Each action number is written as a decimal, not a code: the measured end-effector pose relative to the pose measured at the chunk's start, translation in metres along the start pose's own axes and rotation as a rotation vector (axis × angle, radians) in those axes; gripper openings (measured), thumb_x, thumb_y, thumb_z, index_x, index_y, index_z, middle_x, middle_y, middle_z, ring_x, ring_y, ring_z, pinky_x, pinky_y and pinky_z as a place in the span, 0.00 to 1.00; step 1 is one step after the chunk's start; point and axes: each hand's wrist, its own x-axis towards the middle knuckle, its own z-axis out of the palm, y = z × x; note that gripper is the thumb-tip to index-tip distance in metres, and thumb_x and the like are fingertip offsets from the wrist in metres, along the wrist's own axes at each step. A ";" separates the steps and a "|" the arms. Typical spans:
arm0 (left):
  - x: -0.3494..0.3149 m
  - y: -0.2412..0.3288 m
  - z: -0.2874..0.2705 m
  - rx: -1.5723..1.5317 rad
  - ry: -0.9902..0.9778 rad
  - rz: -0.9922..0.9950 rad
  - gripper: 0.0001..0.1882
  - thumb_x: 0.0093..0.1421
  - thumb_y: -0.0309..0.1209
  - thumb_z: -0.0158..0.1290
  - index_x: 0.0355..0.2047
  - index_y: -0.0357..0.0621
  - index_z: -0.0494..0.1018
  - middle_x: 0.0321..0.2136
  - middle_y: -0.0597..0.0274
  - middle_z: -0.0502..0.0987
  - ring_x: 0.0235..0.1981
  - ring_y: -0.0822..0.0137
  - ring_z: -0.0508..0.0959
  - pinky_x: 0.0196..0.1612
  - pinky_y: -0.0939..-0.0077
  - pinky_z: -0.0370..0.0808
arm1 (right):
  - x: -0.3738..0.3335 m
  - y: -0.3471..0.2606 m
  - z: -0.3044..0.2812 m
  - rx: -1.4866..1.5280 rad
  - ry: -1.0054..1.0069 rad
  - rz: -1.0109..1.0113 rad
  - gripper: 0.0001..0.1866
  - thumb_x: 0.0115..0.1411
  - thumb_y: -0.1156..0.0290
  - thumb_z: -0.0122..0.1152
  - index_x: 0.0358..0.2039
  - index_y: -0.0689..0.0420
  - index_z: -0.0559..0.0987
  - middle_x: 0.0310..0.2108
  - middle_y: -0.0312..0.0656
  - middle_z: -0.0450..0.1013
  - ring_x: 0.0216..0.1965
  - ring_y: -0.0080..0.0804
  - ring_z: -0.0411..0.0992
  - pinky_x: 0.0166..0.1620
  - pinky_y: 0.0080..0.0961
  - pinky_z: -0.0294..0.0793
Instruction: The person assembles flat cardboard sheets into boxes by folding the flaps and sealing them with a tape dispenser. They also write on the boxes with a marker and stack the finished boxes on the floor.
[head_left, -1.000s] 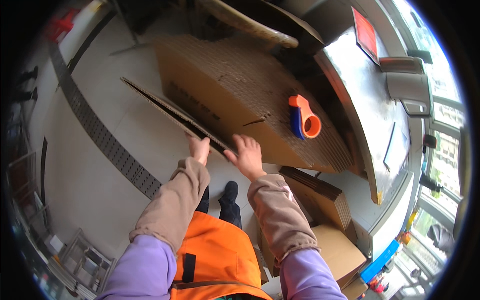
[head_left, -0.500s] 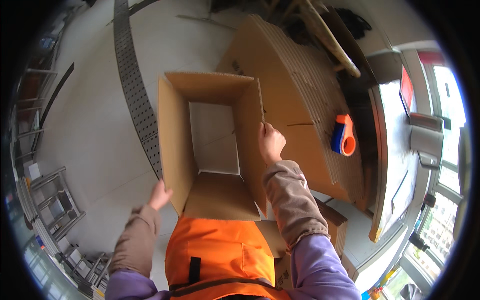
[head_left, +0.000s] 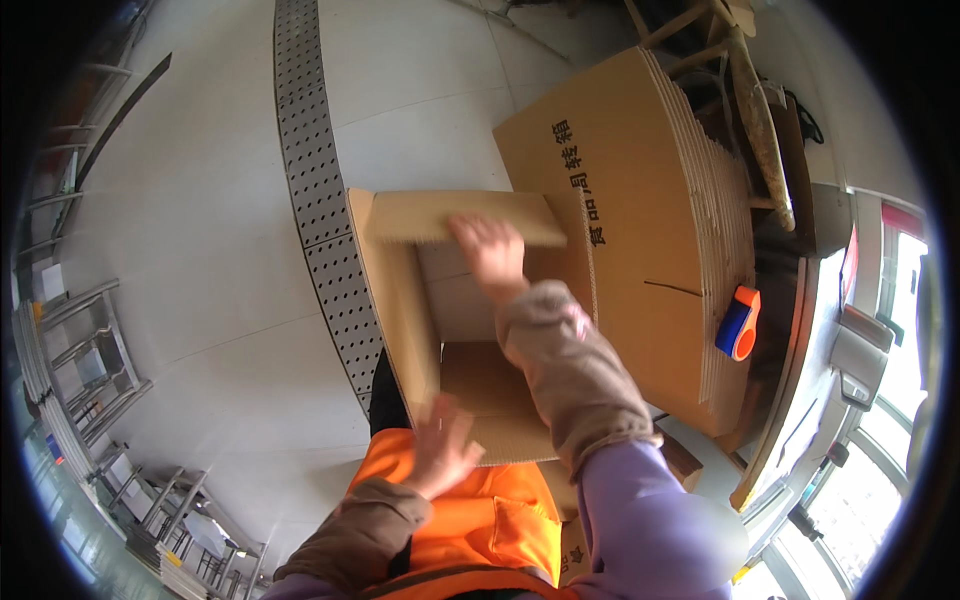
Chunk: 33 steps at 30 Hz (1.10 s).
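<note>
A brown cardboard box [head_left: 390,290] stands upright in front of me, and the floor shows through its bottom. Its far flap [head_left: 410,213] is tilted inward over the opening. My right hand [head_left: 490,250] lies on that flap with its fingers stretched across it, slightly blurred. Close to the box's near edge is my left hand [head_left: 443,447], fingers apart and holding nothing; motion smears it, and whether it touches the near flap [head_left: 500,433] I cannot tell.
Right of the box leans a thick stack of flattened cardboard boxes [head_left: 640,270]. An orange and blue tape dispenser [head_left: 738,325] rests against its edge. A perforated metal floor strip [head_left: 320,220] runs along the left. Metal racks [head_left: 95,350] stand at far left, a table [head_left: 790,390] at right.
My right hand has left the box's right side and moved onto the far flap, which now tilts inward. My left hand has come from the left side to the near edge.
</note>
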 end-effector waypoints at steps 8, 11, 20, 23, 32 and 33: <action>0.061 -0.011 0.077 0.043 -1.011 0.081 0.24 0.57 0.35 0.53 0.56 0.53 0.72 0.47 0.56 0.78 0.48 0.52 0.77 0.46 0.57 0.77 | -0.110 -0.017 0.030 0.075 -0.448 0.326 0.32 0.53 0.69 0.63 0.61 0.52 0.68 0.66 0.40 0.60 0.68 0.46 0.55 0.66 0.48 0.56; 0.142 -0.072 0.059 0.035 -0.836 -0.094 0.16 0.56 0.34 0.55 0.45 0.54 0.80 0.36 0.60 0.83 0.39 0.56 0.82 0.42 0.60 0.78 | -0.115 -0.018 0.039 0.194 -0.480 0.432 0.38 0.54 0.65 0.65 0.65 0.51 0.63 0.68 0.39 0.55 0.69 0.48 0.51 0.67 0.51 0.51; 0.097 -0.053 -0.033 0.176 0.266 -0.158 0.34 0.66 0.38 0.49 0.66 0.35 0.50 0.66 0.40 0.50 0.66 0.47 0.55 0.67 0.55 0.52 | -0.160 -0.003 0.094 0.199 -0.224 0.362 0.33 0.59 0.62 0.61 0.64 0.50 0.65 0.67 0.39 0.57 0.69 0.46 0.52 0.67 0.54 0.50; 0.109 -0.056 -0.005 -0.426 0.445 -0.434 0.39 0.70 0.39 0.43 0.70 0.35 0.35 0.71 0.43 0.37 0.71 0.48 0.43 0.71 0.55 0.40 | -0.138 -0.007 0.065 0.294 -0.296 0.483 0.32 0.60 0.63 0.59 0.64 0.53 0.64 0.67 0.43 0.58 0.69 0.46 0.52 0.68 0.53 0.49; 0.249 -0.113 -0.003 0.795 -0.156 0.050 0.44 0.61 0.56 0.49 0.70 0.50 0.47 0.71 0.54 0.45 0.71 0.46 0.43 0.69 0.43 0.42 | -0.154 -0.041 -0.154 0.166 -0.193 1.291 0.28 0.62 0.70 0.55 0.61 0.66 0.64 0.58 0.56 0.67 0.60 0.56 0.64 0.62 0.47 0.61; 0.279 -0.120 -0.020 0.650 0.056 0.097 0.44 0.61 0.57 0.50 0.70 0.50 0.49 0.71 0.54 0.46 0.71 0.46 0.44 0.69 0.42 0.43 | -0.158 -0.057 -0.151 0.267 -0.150 1.275 0.30 0.63 0.67 0.55 0.63 0.66 0.62 0.61 0.58 0.64 0.63 0.57 0.61 0.64 0.45 0.59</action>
